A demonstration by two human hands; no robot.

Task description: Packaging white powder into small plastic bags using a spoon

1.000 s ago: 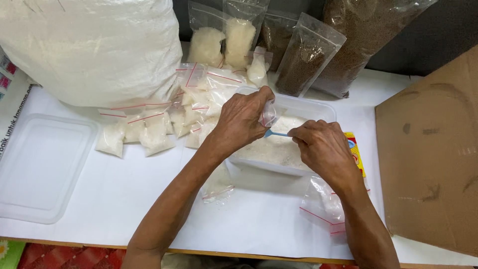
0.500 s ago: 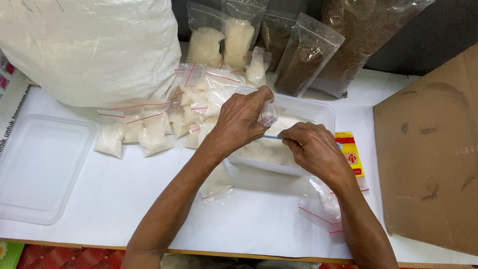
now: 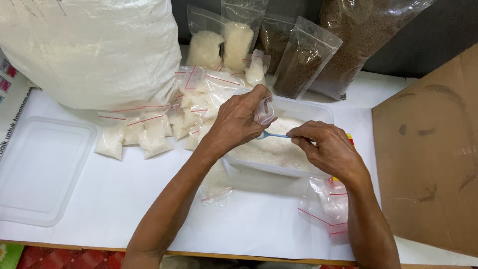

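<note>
**Bagging white granules at a white table**

White tabletop (image 3: 259, 224), dark wall behind. Work happens over a clear plastic tub (image 3: 318, 112) holding white granules, set mid-table.

Left hand (image 3: 239, 122): fingers curled, thumb and fingertips pinching a small clear zip pouch (image 3: 265, 110) by its mouth, held above the tub's near-left part. Pouch has a red seal strip; what it holds is hard to read from here, possibly a little of the white stuff.

Right hand (image 3: 328, 149): fingers pressed together, pinching the handle of a small blue spoon (image 3: 275, 135). Spoon tip points left, toward the pouch, and sits just under the left hand's fingertips. Bowl of the spoon is hidden by the left hand.

Left of the left hand: a heap of filled small pouches (image 3: 149, 132), white contents, red strips. Further left, a clear plastic lid (image 3: 40, 174) lying flat. Beyond that heap, a big white woven sack (image 3: 94, 50).

Below the left wrist: one flat pouch (image 3: 216, 187) on the table. Beside the right forearm: a few empty pouches (image 3: 326, 206), overlapping.

Past both hands, against the wall: standing bags of white granules (image 3: 221, 47) and brown granules (image 3: 303, 62).

Right of the right hand: a brown cardboard sheet (image 3: 428, 159).
</note>
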